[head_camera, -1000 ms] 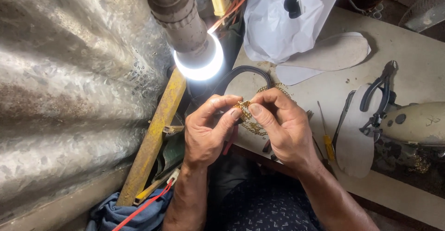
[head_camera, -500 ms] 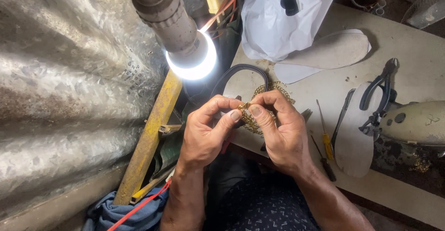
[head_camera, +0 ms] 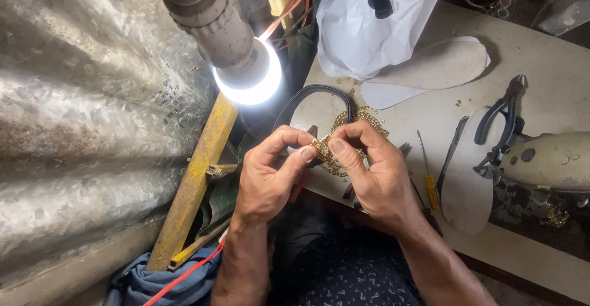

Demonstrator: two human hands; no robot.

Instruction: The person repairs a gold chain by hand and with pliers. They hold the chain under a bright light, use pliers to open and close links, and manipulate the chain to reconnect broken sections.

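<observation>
1. At the near edge of the surface [head_camera: 541,54], the left hand [head_camera: 267,177] and the right hand [head_camera: 375,171] met over a strip of gold chain trim [head_camera: 322,150].
2. Both hands were closed narrow on that trim: the left thumb and forefinger pinched one end, and the right thumb and forefinger pinched it from the other side, fingertips nearly touching.
3. More of the gold chain trim spread out behind the right hand, lying on the surface just beside a black loop of cord [head_camera: 313,97].
4. A lit white bulb [head_camera: 252,75] hung in its grey socket directly above and left of the hands, close to the corrugated metal sheet [head_camera: 86,128] on the left.
5. A yellow painted bar [head_camera: 196,177] ran diagonally down below the bulb, past the left wrist.
6. Farther back on the surface sat a white plastic bag [head_camera: 375,23], with a pale shoe insole [head_camera: 439,63] just beside it.
7. To the right of the hands lay a yellow-handled screwdriver [head_camera: 429,174], then a second insole [head_camera: 470,177], touched at its upper end by black-handled pliers [head_camera: 501,121].
8. A cream sewing machine [head_camera: 550,161] stood at the right edge.
9. Blue cloth [head_camera: 153,281] and a red wire [head_camera: 187,272] lay low on the left, beside the left forearm.
</observation>
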